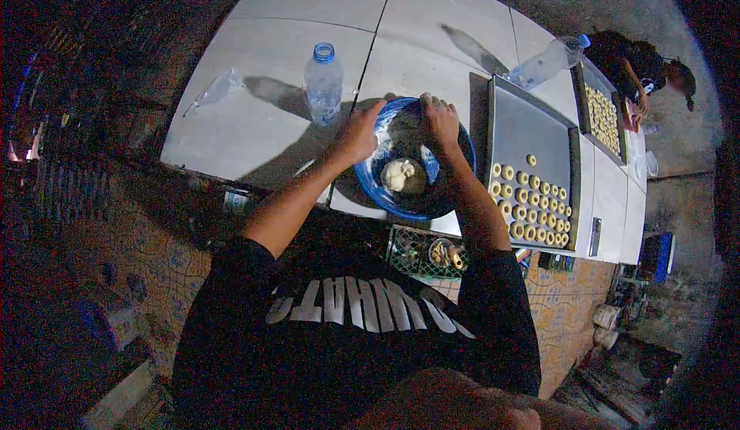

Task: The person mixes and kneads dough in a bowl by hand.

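Observation:
A blue bowl (368, 193) stands on the white-tiled table near its front edge, its inner wall smeared with white flour. Inside it lies a pale lump of dough (401, 176). My left hand (361, 136) grips the bowl's left rim, its fingertips partly hidden. On the far right part of the rim, my right hand (440, 120) is closed with knuckles up, and flour shows on its fingers. Just left of the bowl, a clear plastic bottle (324, 87) stands upright without a cap.
Right of the bowl, a metal tray (532, 125) holds rows of small dough rings. A capped bottle (547, 62) lies behind it. Beyond is a second filled tray (601, 114), where another person (636, 64) works. A crumpled plastic bag (216, 91) lies left; a phone (595, 237) lies right.

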A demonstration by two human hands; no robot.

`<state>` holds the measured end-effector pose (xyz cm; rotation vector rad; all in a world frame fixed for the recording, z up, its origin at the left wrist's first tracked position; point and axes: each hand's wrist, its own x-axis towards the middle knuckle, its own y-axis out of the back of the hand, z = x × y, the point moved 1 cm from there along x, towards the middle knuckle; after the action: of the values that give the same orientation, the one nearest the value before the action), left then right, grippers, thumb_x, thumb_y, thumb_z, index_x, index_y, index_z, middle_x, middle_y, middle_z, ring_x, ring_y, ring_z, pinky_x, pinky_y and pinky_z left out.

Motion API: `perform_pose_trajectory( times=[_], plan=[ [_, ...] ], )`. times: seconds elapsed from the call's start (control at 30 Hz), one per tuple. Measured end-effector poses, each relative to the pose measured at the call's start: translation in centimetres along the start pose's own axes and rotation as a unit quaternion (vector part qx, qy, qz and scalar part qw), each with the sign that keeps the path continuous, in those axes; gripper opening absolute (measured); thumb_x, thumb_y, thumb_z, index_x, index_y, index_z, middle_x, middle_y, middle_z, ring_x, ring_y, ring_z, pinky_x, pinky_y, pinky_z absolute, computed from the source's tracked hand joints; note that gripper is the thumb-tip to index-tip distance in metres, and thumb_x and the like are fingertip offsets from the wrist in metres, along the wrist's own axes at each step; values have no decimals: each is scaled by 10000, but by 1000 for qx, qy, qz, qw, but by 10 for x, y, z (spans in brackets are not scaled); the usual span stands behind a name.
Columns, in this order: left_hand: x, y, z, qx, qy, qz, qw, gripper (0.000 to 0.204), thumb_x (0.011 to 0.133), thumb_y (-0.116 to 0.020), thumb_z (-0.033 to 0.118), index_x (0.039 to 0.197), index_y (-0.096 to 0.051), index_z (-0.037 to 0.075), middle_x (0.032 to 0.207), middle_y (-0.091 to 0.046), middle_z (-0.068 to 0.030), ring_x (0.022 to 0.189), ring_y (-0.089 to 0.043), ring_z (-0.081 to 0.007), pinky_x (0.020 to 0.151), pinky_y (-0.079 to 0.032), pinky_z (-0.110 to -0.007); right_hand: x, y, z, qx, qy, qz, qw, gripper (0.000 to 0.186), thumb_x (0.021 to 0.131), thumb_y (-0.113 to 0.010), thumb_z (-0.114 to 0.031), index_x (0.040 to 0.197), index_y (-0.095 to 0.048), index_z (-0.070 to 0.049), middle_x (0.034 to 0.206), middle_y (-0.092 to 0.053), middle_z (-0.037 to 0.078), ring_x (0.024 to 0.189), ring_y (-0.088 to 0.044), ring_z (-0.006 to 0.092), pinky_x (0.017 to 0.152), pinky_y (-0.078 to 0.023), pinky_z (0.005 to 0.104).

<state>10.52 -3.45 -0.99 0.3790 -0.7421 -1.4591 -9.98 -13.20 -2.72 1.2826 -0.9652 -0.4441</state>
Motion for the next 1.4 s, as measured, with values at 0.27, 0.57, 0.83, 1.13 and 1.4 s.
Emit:
perform_pose_trajectory(
  times=[0.27,0.57,0.83,1.13,1.4],
  plan=[
    [2,-17,-18,54,0,-9,998,729,767,-554,-65,1466,-369,31,1116,-624,-329,1044,-606,-498,921,-497,-524,1,-9,-3,-103,-37,-10,994,325,857,-593,-237,1170,-558,-157,1008,-669,42,937,-652,224,771,-454,439],
    [0,-24,-19,27,53,-18,998,718,744,-548,-107,1434,-428,52,1257,-581,-278,1172,-564,-441,1021,-447,-469,-3,-14,-6,-111,-53,9,992,324,863,-571,-214,1178,-579,-137,1030,-649,26,998,-607,213,783,-416,448],
    [0,-17,-6,76,93,-35,992,665,754,-533,-101,1405,-454,13,1333,-550,-270,1239,-530,-427,1078,-413,-457,-5,-22,-3,-167,-48,25,984,351,865,-574,-211,1207,-584,-136,1088,-627,22,996,-593,207,798,-413,478],
    [2,-30,-16,52,59,26,997,609,766,-596,-59,1354,-496,66,1190,-625,-261,1078,-619,-432,946,-486,-483,4,8,-16,-48,-74,-17,996,657,770,-684,-554,1214,-584,-81,1163,-632,75,1100,-578,266,910,-360,536],
    [-2,-21,-11,110,73,-5,991,754,769,-653,9,1467,-397,137,1180,-600,-288,1131,-572,-469,957,-476,-525,-17,62,-10,233,1,41,971,620,747,-806,-405,1247,-604,-100,1365,-491,211,1287,-433,386,1098,-310,515]
  ],
)
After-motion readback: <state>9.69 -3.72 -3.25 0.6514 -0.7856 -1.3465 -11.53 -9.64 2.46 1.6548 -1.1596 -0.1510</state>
